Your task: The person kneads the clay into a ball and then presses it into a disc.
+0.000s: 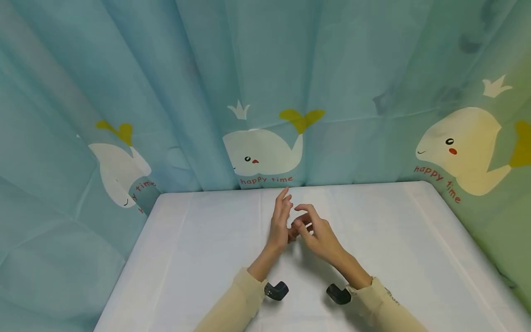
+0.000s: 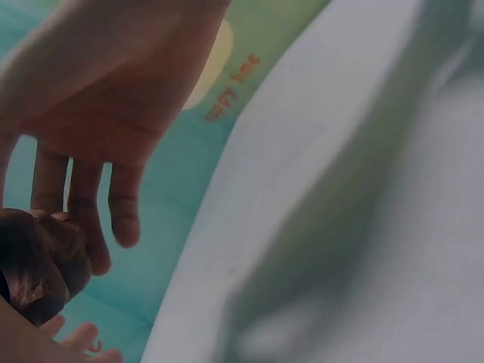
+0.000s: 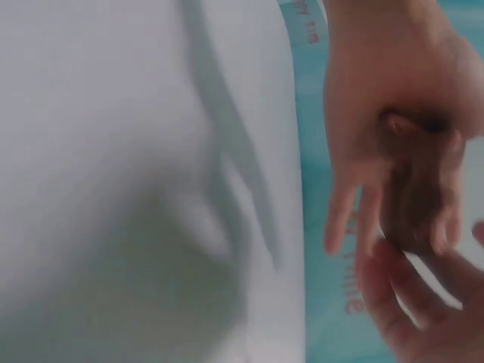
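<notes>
Close together over the white table point(image 1: 215, 240), both hands meet at a small dark brown, lumpy thing point(image 2: 41, 261) with a slight shine. Its kind I cannot tell. My left hand point(image 1: 280, 228) stands palm inward, fingers extended and pointing away. In the right wrist view the brown thing point(image 3: 412, 193) overlaps the left palm and part of its fingers. My right hand point(image 1: 321, 235) has bent fingers and holds the thing from the right, fingertips point(image 3: 382, 253) at its end. From the head view, most of it is hidden between the hands.
A blue-green curtain point(image 1: 352, 152) with printed whales hangs behind the table and along its sides. Black wrist cameras sit on the inner side of the left wrist point(image 1: 277, 291) and the right wrist point(image 1: 339, 294). Shadows of the arms fall on the white cover.
</notes>
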Motion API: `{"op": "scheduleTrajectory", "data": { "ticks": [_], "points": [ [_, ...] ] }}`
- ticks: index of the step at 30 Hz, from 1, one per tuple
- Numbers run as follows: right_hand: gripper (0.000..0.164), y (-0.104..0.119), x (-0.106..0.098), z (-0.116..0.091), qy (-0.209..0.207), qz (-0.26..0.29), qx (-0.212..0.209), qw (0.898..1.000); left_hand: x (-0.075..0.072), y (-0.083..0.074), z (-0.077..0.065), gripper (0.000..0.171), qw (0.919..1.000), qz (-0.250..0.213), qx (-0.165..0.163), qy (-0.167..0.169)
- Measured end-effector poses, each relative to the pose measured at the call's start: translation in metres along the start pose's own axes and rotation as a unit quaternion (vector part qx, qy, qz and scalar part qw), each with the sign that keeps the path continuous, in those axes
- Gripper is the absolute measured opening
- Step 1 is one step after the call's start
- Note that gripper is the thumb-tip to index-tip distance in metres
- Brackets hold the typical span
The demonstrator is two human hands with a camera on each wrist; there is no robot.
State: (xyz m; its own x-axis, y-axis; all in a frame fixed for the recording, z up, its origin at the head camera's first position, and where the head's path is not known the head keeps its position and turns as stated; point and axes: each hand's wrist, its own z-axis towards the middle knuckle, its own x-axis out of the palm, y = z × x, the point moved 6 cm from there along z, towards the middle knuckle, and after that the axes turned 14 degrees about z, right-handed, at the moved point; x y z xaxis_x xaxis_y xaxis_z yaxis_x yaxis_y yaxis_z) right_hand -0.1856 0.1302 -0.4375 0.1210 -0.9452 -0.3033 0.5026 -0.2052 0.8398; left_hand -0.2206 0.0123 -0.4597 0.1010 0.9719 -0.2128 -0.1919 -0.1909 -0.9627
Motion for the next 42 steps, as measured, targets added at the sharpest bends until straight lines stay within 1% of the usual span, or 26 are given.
{"op": "scheduleTrajectory", "data": {
  "ticks": [2, 5, 8, 11, 13, 16, 21, 26, 30, 33, 35, 39, 42],
  "points": [
    [0.028, -0.002, 0.001, 0.002, -0.032, 0.007, 0.022, 0.999, 0.001, 0.000, -0.001, 0.054, 1.0000, -0.002, 0.002, -0.008],
    [0.026, -0.005, 0.004, 0.004, -0.069, 0.027, 0.073, 0.995, 0.003, -0.002, -0.001, 0.052, 0.9996, -0.016, 0.014, -0.017],
    [0.029, -0.008, 0.009, 0.006, -0.079, 0.049, 0.122, 0.988, 0.006, -0.006, -0.002, 0.050, 0.9993, -0.017, 0.023, -0.024],
    [0.033, -0.008, 0.012, 0.006, -0.081, 0.057, 0.146, 0.984, 0.010, -0.010, -0.003, 0.051, 0.9992, -0.012, 0.028, -0.026],
    [0.036, -0.006, 0.014, 0.007, -0.084, 0.065, 0.145, 0.984, 0.011, -0.012, -0.004, 0.052, 0.9991, -0.010, 0.030, -0.029],
    [0.044, -0.005, 0.016, 0.009, -0.087, 0.090, 0.129, 0.984, 0.011, -0.012, -0.005, 0.053, 0.9984, -0.019, 0.032, -0.042],
    [0.054, -0.001, 0.021, 0.009, -0.065, 0.139, 0.112, 0.982, 0.008, -0.012, -0.002, 0.054, 0.9973, -0.022, 0.032, -0.061],
    [0.057, 0.006, 0.027, 0.009, -0.045, 0.188, 0.103, 0.976, 0.007, -0.012, 0.002, 0.057, 0.9968, -0.028, 0.041, -0.063],
    [0.058, 0.008, 0.031, 0.010, -0.046, 0.217, 0.093, 0.971, 0.007, -0.014, 0.001, 0.058, 0.9961, -0.040, 0.049, -0.061],
    [0.059, 0.009, 0.031, 0.011, -0.057, 0.232, 0.086, 0.967, 0.009, -0.017, -0.001, 0.061, 0.9953, -0.057, 0.060, -0.050],
    [0.059, 0.009, 0.031, 0.014, -0.064, 0.234, 0.079, 0.967, 0.014, -0.021, -0.003, 0.063, 0.9940, -0.072, 0.077, -0.030],
    [0.060, 0.010, 0.027, 0.018, -0.075, 0.238, 0.066, 0.966, 0.021, -0.029, -0.009, 0.064, 0.9885, -0.107, 0.106, 0.009],
    [0.060, 0.009, 0.024, 0.019, -0.083, 0.251, 0.067, 0.962, 0.021, -0.035, -0.013, 0.062, 0.9855, -0.123, 0.115, 0.021]
  ]
}}
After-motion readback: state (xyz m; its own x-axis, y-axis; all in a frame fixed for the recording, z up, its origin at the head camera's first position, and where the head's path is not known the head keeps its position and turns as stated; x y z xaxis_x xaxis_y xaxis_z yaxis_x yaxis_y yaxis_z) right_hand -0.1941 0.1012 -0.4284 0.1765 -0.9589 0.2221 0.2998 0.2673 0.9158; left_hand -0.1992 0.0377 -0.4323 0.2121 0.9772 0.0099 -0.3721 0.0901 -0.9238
